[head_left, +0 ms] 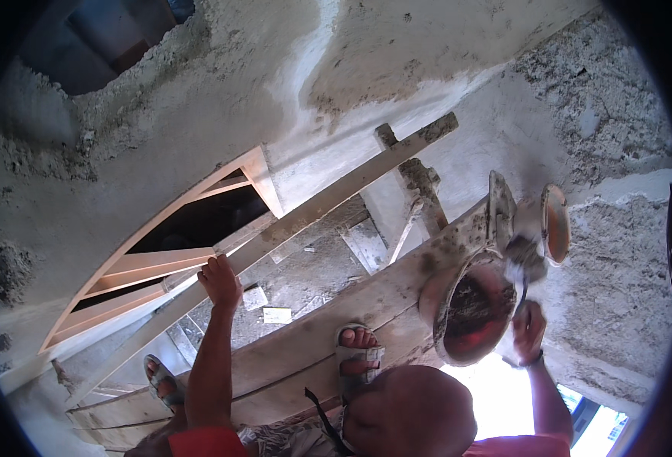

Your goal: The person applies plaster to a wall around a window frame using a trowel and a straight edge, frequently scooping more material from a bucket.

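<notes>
My left hand (221,282) is closed round the edge of a long straight board (313,209), which slants up from the lower left to the upper right. Over on the right, my right hand (528,333) grips a trowel (524,268) by its handle; the blade is smeared with grey mortar and somewhat blurred. The trowel is just beside a round basin (444,335) holding dark wet mortar. Beyond the blade, a second round container (557,225) stands tilted toward the wall.
Sandalled feet stand on scaffold planks (290,365). A wooden window frame (122,263) is set in the plastered wall (191,152) at left. Rubble and tile pieces (277,314) lie on the floor below. Rough wall (617,259) rises at right; bright light enters below it.
</notes>
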The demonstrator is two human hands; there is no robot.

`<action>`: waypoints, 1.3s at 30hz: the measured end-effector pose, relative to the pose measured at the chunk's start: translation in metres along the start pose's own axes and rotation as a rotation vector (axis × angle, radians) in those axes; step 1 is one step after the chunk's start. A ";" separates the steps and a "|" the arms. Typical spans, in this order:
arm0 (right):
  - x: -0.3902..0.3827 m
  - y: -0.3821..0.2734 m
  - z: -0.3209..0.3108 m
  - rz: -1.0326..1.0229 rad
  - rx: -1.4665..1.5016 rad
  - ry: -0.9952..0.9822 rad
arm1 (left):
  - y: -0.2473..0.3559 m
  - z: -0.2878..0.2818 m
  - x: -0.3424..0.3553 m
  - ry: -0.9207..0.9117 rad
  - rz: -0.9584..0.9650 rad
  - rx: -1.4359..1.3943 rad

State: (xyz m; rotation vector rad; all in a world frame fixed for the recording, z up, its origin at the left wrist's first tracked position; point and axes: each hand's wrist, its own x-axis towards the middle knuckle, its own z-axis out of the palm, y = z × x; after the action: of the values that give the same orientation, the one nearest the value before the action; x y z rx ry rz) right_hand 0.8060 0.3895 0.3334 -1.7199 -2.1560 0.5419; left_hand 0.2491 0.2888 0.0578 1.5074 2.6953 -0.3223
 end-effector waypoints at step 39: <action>0.353 0.069 0.196 0.518 0.212 -0.290 | 0.003 0.000 -0.002 0.053 0.048 -0.123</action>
State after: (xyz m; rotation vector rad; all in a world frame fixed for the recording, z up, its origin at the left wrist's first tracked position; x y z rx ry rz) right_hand 0.6943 0.7307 0.1357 -2.1826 -1.7193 1.1716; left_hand 0.2530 0.2891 0.0578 1.5642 2.6577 -0.1144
